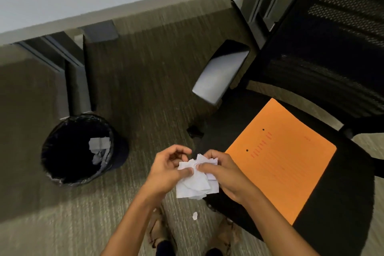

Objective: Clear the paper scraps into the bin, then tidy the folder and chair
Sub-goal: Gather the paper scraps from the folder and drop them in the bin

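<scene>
Both hands hold one bunch of white paper scraps [197,181] above the carpet, btwn bin and chair. Left hand [168,167]: fingers curled, thumb pinching the bunch's left edge. Right hand [222,174]: curled round its right side, thumb on top. Bin [68,178], black liner, sits to the left w/ scraps inside. Orange folder [280,160] lies flat on the black chair [340,193] seat. One small scrap [195,215] on the carpet below the hands.

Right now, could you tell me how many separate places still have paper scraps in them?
3: a bunch held in both hands, one small scrap on the carpet near the feet, and some already in the bin. More may be hidden under the chair.
</scene>
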The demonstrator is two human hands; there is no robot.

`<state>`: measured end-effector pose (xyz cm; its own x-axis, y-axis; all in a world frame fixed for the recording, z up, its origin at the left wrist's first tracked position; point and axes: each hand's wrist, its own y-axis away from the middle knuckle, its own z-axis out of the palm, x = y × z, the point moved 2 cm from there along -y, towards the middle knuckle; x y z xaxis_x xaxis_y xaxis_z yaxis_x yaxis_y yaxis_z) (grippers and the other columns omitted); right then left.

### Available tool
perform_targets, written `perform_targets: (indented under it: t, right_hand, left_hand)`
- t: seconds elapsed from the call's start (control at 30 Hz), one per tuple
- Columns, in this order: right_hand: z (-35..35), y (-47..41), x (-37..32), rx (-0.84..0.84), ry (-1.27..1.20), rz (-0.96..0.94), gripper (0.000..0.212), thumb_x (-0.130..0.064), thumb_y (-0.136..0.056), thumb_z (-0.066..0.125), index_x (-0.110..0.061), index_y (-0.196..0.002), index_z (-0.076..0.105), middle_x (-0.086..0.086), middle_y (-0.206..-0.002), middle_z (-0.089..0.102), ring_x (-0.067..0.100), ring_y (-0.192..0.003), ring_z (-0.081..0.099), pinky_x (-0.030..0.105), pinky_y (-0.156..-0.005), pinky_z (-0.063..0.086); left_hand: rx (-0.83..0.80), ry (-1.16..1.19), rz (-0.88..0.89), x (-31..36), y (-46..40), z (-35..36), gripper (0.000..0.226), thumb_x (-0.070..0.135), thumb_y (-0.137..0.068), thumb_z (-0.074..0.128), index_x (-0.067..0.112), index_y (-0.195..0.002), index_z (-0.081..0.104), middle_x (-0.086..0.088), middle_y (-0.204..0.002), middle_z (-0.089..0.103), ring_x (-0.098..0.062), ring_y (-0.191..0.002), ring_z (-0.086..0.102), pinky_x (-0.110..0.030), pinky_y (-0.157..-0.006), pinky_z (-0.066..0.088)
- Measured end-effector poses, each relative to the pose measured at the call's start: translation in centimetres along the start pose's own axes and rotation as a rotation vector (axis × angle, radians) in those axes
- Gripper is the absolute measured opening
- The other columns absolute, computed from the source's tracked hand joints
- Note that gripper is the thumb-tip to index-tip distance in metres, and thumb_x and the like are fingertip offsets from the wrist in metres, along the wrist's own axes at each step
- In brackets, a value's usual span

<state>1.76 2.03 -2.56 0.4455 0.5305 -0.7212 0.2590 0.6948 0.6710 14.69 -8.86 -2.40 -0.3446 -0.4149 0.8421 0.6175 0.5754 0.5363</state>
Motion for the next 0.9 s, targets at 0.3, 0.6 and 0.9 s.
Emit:
perform_targets:
  t: [0.3,0.6,0.9]
  right_hand:
    - [12.9,-3.5,-2.1,-0.171,-0.114,0.161,0.022,-0.001,-0.093,0.058,0.008,-0.114,0.057,0.03,-0.115,0.067,0.033,-0.1,0.071,0.044,-0.077,0.06]
    - [26.0,-9.5,-3.9,-0.082,-0.015,0.129,0.023,0.003,-0.093,0.059,0.009,-0.115,0.058,0.035,-0.112,0.067,0.037,-0.097,0.07,0.052,-0.089,0.057]
    - [36.4,-15.6,-6.1,-0.077,0.129,0.042,0.009,0.0,-0.093,0.061,-0.009,-0.096,0.061,0.016,-0.096,0.072,0.025,-0.084,0.073,0.042,-0.074,0.062]
  left_hand:
    - [0.183,0.395,0.109,1.0,3.1,-10.7,0.04,-0.017,-0.057,0.059,0.007,-0.089,0.059,0.005,-0.069,0.061,-0.008,-0.06,0.056,-0.023,-0.05,0.052]
    - [0.582,0.143,0.206,0.8,3.8,-24.0,0.049,-0.015,-0.073,0.078,0.015,-0.106,0.057,0.013,-0.088,0.069,-0.004,-0.084,0.071,-0.019,-0.069,0.058]
    - [0.544,0.234,0.0,0.3,2.6,-33.5,0.031,0.028,-0.079,0.086,0.02,-0.103,0.069,-0.004,-0.097,0.076,-0.016,-0.082,0.074,-0.024,-0.059,0.056]
